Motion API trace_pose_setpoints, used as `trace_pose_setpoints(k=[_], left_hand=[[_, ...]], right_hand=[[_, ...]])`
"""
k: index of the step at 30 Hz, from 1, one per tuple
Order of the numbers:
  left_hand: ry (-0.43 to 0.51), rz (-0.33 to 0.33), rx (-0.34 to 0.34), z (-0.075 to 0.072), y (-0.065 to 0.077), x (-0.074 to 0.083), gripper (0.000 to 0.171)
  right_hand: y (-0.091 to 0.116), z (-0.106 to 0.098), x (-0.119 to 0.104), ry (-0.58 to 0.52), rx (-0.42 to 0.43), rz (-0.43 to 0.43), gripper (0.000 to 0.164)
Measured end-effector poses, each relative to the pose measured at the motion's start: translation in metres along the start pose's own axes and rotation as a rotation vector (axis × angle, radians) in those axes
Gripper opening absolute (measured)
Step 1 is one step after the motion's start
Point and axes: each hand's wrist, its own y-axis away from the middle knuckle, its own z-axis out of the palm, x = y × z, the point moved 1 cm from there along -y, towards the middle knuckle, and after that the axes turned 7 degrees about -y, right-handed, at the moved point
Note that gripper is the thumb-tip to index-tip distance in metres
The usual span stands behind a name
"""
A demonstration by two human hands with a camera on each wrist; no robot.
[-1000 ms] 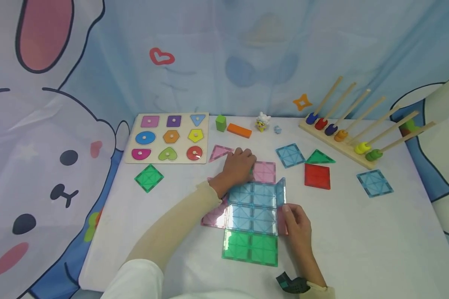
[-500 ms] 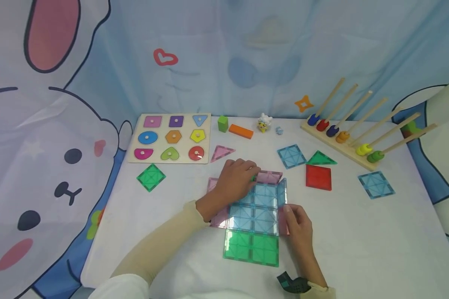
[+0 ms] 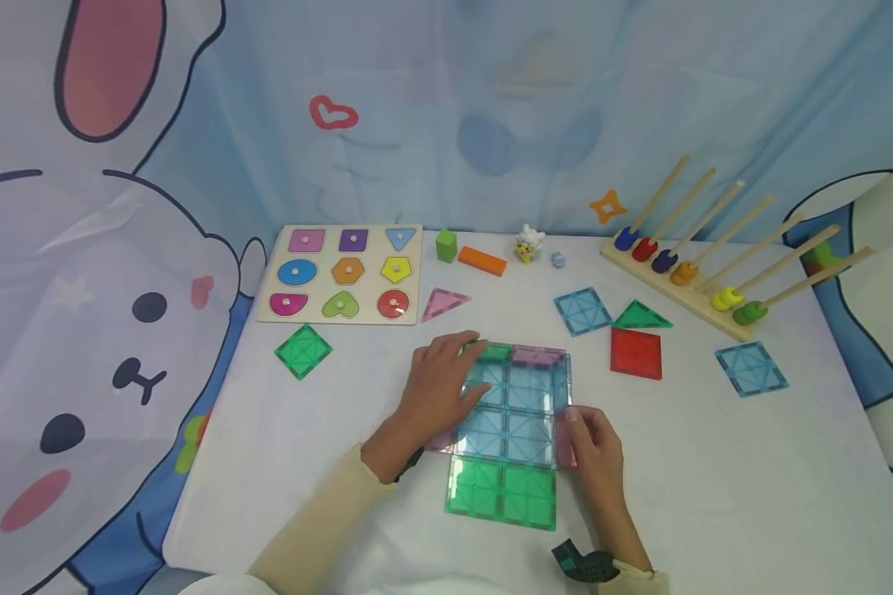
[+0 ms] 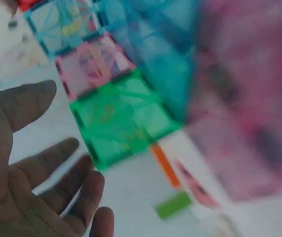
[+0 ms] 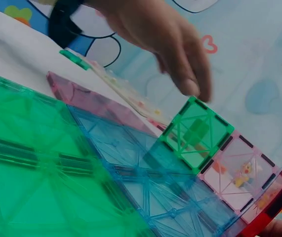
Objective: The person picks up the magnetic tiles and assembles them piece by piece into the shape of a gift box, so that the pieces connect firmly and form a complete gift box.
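Blue magnetic tiles (image 3: 530, 434) lie joined flat, with green tiles (image 3: 500, 489) along the near side. At the back edge a green square tile (image 5: 196, 133) and a pink square tile (image 5: 239, 170) stand up side by side. An upright blue tile (image 3: 562, 384) borders the right. My left hand (image 3: 439, 384) hovers at the left back corner, fingers spread and holding nothing. My right hand (image 3: 598, 446) pinches a standing red-pink tile (image 3: 563, 442) at the right edge. Pink tiles (image 3: 441, 442) on the left are partly hidden by my left hand.
A shape puzzle board (image 3: 342, 310) lies back left, near a loose green tile (image 3: 303, 351). A green block (image 3: 446, 245), an orange block (image 3: 482, 261) and a small figurine (image 3: 527, 245) stand behind. A red tile (image 3: 636, 354) and a pegged bead stand (image 3: 680, 289) are right.
The pink back tile has swung from flat to upright, and the green one beside it now shows standing. My left hand has let go and drawn back left. My right hand stays in place.
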Motion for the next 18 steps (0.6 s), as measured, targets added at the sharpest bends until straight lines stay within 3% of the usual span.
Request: trace_pose_setpoints(k=[4,8,12,18], left_hand=[[0.121,-0.239,0.074,0.003,0.039,-0.022,0.066],[0.152,-0.409,0.018,0.015,0.073,-0.036,0.067],[0.161,-0.439,-0.051,0.027,0.093,-0.038,0.068],[0.280,-0.398,-0.022,0.032,0.096,-0.032,0.067]], right_hand=[[0.002,-0.001,-0.002,-0.017,-0.017,-0.013,0.042],[0.003,-0.003,-0.002,-0.026,-0.035,-0.020,0.045],[0.001,-0.003,-0.001,-0.021,-0.047,-0.034,0.043],[-0.001,0.000,0.002,-0.016,-0.037,-0.023,0.041]])
